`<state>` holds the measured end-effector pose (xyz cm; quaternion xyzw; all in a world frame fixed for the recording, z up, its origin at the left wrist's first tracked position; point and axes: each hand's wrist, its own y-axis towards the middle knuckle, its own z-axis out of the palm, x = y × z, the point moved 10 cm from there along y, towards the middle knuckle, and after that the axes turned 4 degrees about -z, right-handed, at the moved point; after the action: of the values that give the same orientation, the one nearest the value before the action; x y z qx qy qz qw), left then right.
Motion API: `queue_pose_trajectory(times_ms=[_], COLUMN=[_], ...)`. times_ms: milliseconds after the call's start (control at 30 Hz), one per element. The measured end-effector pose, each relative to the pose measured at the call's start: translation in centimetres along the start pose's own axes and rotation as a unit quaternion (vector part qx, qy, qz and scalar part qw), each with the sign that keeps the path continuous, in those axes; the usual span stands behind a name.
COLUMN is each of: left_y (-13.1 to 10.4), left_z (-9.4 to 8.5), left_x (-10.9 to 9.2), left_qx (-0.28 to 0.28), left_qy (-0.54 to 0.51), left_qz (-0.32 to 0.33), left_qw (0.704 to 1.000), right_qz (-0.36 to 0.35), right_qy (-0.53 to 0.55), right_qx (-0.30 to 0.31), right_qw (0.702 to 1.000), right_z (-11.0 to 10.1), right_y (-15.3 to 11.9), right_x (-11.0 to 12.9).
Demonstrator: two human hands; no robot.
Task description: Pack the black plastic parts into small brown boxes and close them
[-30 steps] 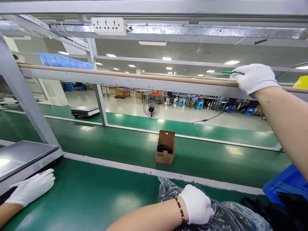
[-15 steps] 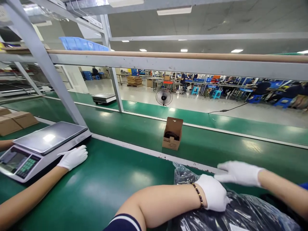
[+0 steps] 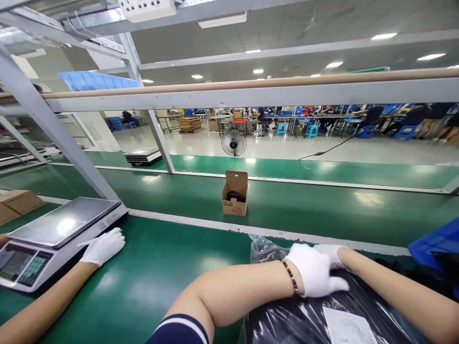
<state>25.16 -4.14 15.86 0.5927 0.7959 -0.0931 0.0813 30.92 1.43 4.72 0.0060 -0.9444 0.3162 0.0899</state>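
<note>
My left hand (image 3: 310,270), in a white glove with a beaded bracelet at the wrist, is closed on the clear plastic bag (image 3: 267,251), its thumb sticking out to the right. Dark contents show through the bag, and a white paper label (image 3: 347,325) lies on its near part. My right hand (image 3: 332,254), also gloved, reaches in from the right just behind the left one. Its fingers are hidden there, so I cannot see what they hold. Beyond the bag, an open cardboard box (image 3: 234,206) stands upright with a dark coiled thing inside.
At left, a co-worker's gloved hand (image 3: 103,247) touches the side of a weighing scale (image 3: 66,222). Brown cartons (image 3: 19,205) lie behind it. A blue bin (image 3: 426,243) is at right. A metal rail (image 3: 251,98) crosses overhead; a fan (image 3: 234,143) stands beyond the green belts.
My right hand has moved left, from above the bag to behind my left hand. My left thumb now points outward. The view has turned right, bringing the blue bin and more label into sight.
</note>
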Motion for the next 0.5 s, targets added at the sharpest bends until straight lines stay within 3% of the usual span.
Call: queue_pose_trajectory(times_ms=[100,200,300,433,500], left_y=[0.4,0.1,-0.6,-4.5,-8.5], left_z=[3.4,3.7,2.0,-1.3,-4.7], left_x=[1.6,1.1,-0.8,-4.6,-2.6], left_qx=[0.090,0.077,0.034,0.081,0.059], left_qy=[0.079,0.091,0.059,-0.066,-0.099], left_qz=[0.003,0.068,0.082,0.116,0.092], left_qw=[0.993,0.990,0.994,0.988,0.989], right_qz=[0.032,0.054,0.070,0.089,0.094], right_qy=[-0.026,-0.042,-0.051,-0.068,-0.077], right_qx=[0.025,0.009,-0.006,-0.001,0.008], right_qw=[0.999,0.998,0.996,0.994,0.993], right_z=[0.3,-0.4,-0.8,-0.7,-0.7], right_y=[0.6,0.5,0.1,0.0,0.3], right_x=[0.2,0.1,-0.8,-2.7,-3.5])
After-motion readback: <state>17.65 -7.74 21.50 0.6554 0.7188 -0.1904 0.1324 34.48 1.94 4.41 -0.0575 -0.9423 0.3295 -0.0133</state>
